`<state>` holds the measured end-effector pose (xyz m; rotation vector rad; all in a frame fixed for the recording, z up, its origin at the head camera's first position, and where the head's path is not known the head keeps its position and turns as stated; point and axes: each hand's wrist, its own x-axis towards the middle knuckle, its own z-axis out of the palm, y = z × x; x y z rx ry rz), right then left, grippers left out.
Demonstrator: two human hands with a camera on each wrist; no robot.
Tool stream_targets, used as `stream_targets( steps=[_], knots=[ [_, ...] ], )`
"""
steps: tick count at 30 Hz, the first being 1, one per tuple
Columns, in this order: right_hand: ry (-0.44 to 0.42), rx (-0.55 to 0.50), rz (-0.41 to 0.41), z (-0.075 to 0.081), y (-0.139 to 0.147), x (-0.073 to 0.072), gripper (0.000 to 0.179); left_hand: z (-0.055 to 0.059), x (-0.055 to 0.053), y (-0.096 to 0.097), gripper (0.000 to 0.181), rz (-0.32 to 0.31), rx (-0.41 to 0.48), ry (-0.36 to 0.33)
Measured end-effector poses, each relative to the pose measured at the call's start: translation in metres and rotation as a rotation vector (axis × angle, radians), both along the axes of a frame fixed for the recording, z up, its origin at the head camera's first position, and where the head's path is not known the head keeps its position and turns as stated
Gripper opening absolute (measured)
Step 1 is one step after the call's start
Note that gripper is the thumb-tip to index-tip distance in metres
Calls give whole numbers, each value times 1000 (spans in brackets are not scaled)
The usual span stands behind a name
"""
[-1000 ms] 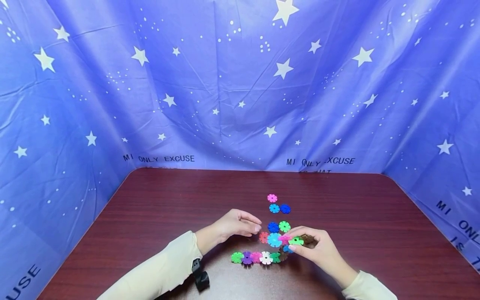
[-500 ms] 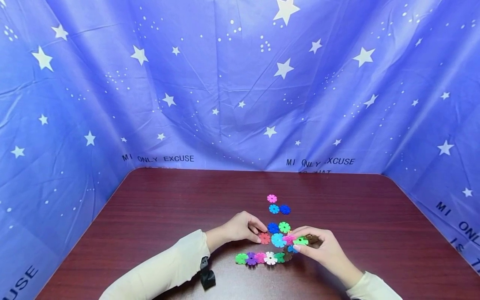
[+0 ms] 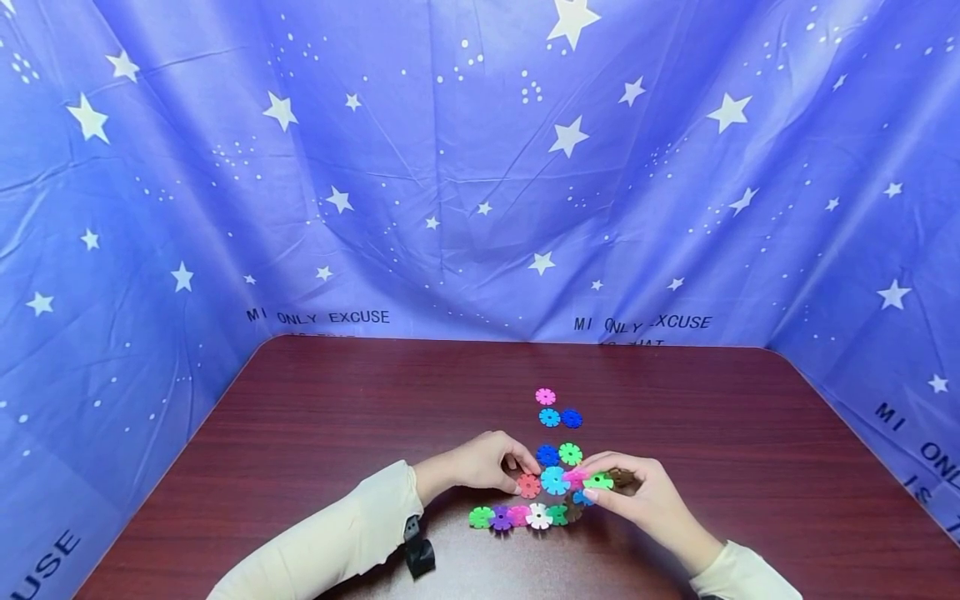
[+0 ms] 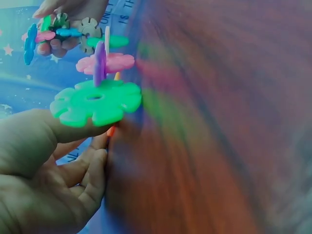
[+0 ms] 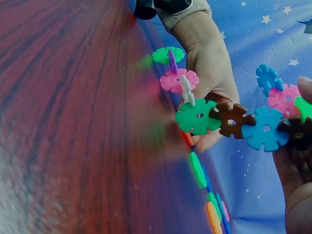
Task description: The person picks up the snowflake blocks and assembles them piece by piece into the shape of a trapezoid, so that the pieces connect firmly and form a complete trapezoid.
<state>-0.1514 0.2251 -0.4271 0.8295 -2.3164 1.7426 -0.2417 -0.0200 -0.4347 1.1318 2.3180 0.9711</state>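
Observation:
With thumb and fingers curled at its edges, my left hand (image 3: 483, 462) pinches a red flower-shaped plastic disc (image 3: 528, 486) low over the table. The left wrist view shows only the disc's thin orange-red edge. My right hand (image 3: 637, 493) grips a chain of interlocked flower discs (image 3: 538, 516), which curves around to the left. Its near run has green, purple, pink, white, teal and brown discs; a light blue disc (image 3: 555, 481) ends the upper run, beside pink and bright green ones. In the right wrist view, the blue disc (image 5: 265, 129) sits between brown ones. Fingers hide part of the chain.
On the dark red wooden table (image 3: 337, 400), loose discs lie beyond the hands: a dark blue disc (image 3: 547, 455), a green disc (image 3: 571, 453), and farther back a pink disc (image 3: 545, 397) with two blue ones. A blue starry cloth (image 3: 450, 167) surrounds the table's far sides.
My left hand has come right and closed on the red disc, which has shifted slightly toward me. My right hand still holds the chain, which has moved a little to the right.

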Motion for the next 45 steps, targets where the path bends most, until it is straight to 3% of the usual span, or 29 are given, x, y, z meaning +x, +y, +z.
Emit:
stream_targets(
  steps=[3, 6, 19, 26, 30, 36, 45],
  knots=[
    [5, -4, 1, 0, 0, 0, 24, 0, -1, 0, 30, -35, -39, 27],
    [15, -7, 1, 0, 0, 0, 24, -1, -3, -2, 30, -48, -39, 9],
    [-31, -7, -65, 1, -3, 2, 18, -13, -7, -14, 11, -40, 167, -213],
    [-30, -4, -108, -1, -5, 4, 17, -11, -2, -26, 9, 52, 253, -286],
    [-39, -3, -122, -2, -6, 4, 17, -5, 4, -34, 9, 125, 313, -269],
    [-49, -4, -122, -3, -8, 3, 18, 10, 19, -36, 8, 178, 396, -133],
    [-61, -14, -137, -2, -12, 3, 17, 21, 39, -29, 7, 259, 404, -16]
  ],
)
